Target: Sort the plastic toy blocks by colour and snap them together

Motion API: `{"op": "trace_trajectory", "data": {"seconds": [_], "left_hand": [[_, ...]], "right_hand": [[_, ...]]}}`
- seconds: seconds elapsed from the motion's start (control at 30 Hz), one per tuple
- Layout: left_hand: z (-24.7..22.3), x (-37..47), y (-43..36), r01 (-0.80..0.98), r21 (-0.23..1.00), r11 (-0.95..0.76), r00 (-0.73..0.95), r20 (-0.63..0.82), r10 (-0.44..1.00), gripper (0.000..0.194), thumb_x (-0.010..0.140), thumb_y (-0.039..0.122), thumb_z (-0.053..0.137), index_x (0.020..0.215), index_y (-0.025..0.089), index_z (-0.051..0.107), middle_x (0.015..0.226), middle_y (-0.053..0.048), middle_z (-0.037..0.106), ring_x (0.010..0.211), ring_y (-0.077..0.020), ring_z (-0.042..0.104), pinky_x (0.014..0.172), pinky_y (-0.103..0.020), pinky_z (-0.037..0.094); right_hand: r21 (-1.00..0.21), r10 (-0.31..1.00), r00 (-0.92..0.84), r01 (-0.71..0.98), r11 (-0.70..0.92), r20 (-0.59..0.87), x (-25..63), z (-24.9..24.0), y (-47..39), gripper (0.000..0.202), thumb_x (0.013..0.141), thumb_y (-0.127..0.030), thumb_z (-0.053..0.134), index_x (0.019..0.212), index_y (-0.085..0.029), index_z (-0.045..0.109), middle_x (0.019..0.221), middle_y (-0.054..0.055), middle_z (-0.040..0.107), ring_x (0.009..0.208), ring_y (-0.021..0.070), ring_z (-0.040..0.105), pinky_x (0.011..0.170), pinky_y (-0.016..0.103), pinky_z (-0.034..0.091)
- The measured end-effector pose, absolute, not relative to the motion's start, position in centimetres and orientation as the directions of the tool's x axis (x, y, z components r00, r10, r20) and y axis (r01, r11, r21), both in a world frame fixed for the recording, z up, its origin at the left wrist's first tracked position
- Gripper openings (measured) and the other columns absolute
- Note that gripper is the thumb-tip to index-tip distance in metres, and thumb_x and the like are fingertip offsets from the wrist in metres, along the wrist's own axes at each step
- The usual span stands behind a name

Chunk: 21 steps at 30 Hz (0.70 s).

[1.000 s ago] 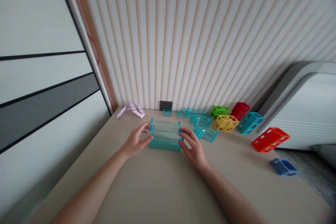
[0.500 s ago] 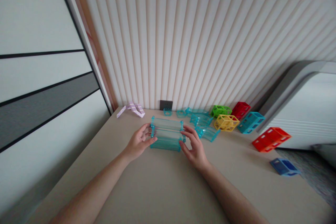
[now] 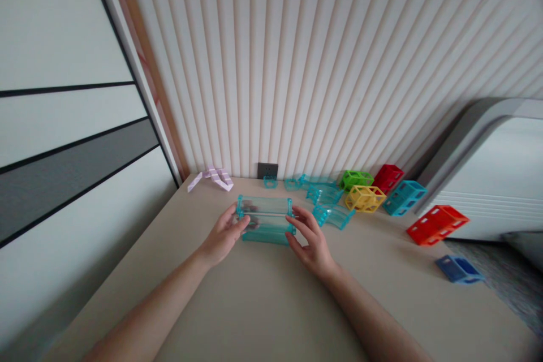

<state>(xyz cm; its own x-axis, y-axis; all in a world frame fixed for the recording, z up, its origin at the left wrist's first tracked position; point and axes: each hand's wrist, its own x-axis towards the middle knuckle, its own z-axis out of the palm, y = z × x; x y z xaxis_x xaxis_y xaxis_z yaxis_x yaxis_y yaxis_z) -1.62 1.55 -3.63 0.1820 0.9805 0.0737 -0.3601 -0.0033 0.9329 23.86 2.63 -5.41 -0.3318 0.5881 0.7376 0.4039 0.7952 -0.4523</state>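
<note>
A clear teal plastic track piece is between my two hands, just above the table. My left hand grips its left end, thumb in front and fingers behind, partly seen through the plastic. My right hand has its bent fingers and thumb at the right end, gripping the edge. Directly below and nearer to me is another teal strip; I cannot tell whether it is joined to the held piece. More curved teal track pieces lie just beyond my right hand.
Along the back are lilac folded pieces, small teal rings and a black wall socket. Green, yellow, dark red, teal, orange-red and blue frame blocks line the table's right side.
The held track piece has shifted slightly left and lower, its upper part closer to the lower strip. My left hand now wraps further behind its left end.
</note>
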Motion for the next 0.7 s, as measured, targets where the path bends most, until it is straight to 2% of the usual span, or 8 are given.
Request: {"op": "trace_trajectory", "data": {"seconds": [0.17, 0.3, 0.43, 0.53, 0.6, 0.7], "left_hand": [[-3.5, -1.5, 1.6, -0.412, 0.911, -0.012, 0.147, 0.080, 0.986, 0.034, 0.088, 0.040, 0.070, 0.115, 0.019, 0.064, 0.118, -0.009, 0.073, 0.100, -0.0223, 0.072, 0.086, -0.035, 0.058], [-3.6, -1.7, 1.6, -0.386, 0.922, -0.006, 0.169, 0.077, 0.983, 0.035, 0.090, 0.040, 0.068, 0.118, 0.020, 0.063, 0.119, -0.009, 0.073, 0.104, -0.0227, 0.071, 0.088, -0.034, 0.057], [-3.6, -1.7, 1.4, -0.374, 0.927, -0.011, 0.193, 0.089, 0.977, 0.036, 0.092, 0.039, 0.066, 0.124, 0.022, 0.059, 0.125, -0.009, 0.071, 0.107, -0.0220, 0.070, 0.089, -0.033, 0.055], [-3.5, -1.8, 1.2, -0.284, 0.959, -0.016, 0.246, 0.089, 0.965, 0.038, 0.094, 0.041, 0.063, 0.127, 0.023, 0.057, 0.127, -0.010, 0.069, 0.104, -0.0223, 0.070, 0.090, -0.034, 0.055], [-3.3, -1.8, 1.0, -0.190, 0.981, -0.043, 0.291, 0.098, 0.952, 0.040, 0.095, 0.042, 0.061, 0.128, 0.021, 0.058, 0.124, -0.011, 0.070, 0.103, -0.0230, 0.071, 0.092, -0.036, 0.054], [-2.8, -1.6, 0.6, -0.080, 0.991, -0.103, 0.347, 0.125, 0.929, 0.042, 0.096, 0.044, 0.058, 0.130, 0.020, 0.057, 0.122, -0.011, 0.071, 0.106, -0.0240, 0.070, 0.099, -0.039, 0.051]], "right_hand": [[-0.459, 0.596, -0.378, 0.394, 0.796, 0.709, 24.1, -4.9, 1.8, 0.037, 0.096, -0.023, 0.058, 0.132, -0.026, 0.059, 0.139, 0.015, 0.050, 0.124, 0.0269, 0.058, 0.100, 0.042, 0.054], [-0.502, 0.625, -0.358, 0.383, 0.776, 0.693, 24.0, -4.6, 1.2, 0.032, 0.099, -0.030, 0.050, 0.129, -0.025, 0.060, 0.138, 0.015, 0.051, 0.125, 0.0286, 0.057, 0.103, 0.044, 0.052], [-0.571, 0.684, -0.296, 0.386, 0.724, 0.667, 23.6, -4.8, 1.2, 0.034, 0.099, -0.029, 0.051, 0.132, -0.024, 0.055, 0.141, 0.016, 0.051, 0.131, 0.0295, 0.052, 0.102, 0.043, 0.052], [-0.636, 0.724, -0.249, 0.353, 0.686, 0.643, 23.5, -5.5, 1.6, 0.043, 0.098, -0.029, 0.054, 0.141, -0.025, 0.048, 0.140, 0.016, 0.053, 0.116, 0.0255, 0.063, 0.093, 0.039, 0.056], [-0.662, 0.743, -0.248, 0.340, 0.668, 0.622, 23.5, -6.0, 1.8, 0.051, 0.097, -0.030, 0.056, 0.146, -0.027, 0.042, 0.133, 0.014, 0.061, 0.106, 0.0226, 0.067, 0.090, 0.037, 0.057], [-0.695, 0.784, -0.262, 0.364, 0.620, 0.563, 23.6, -6.4, 2.0, 0.058, 0.097, -0.031, 0.058, 0.150, -0.027, 0.037, 0.117, 0.009, 0.070, 0.101, 0.0211, 0.069, 0.089, 0.035, 0.057]]}}
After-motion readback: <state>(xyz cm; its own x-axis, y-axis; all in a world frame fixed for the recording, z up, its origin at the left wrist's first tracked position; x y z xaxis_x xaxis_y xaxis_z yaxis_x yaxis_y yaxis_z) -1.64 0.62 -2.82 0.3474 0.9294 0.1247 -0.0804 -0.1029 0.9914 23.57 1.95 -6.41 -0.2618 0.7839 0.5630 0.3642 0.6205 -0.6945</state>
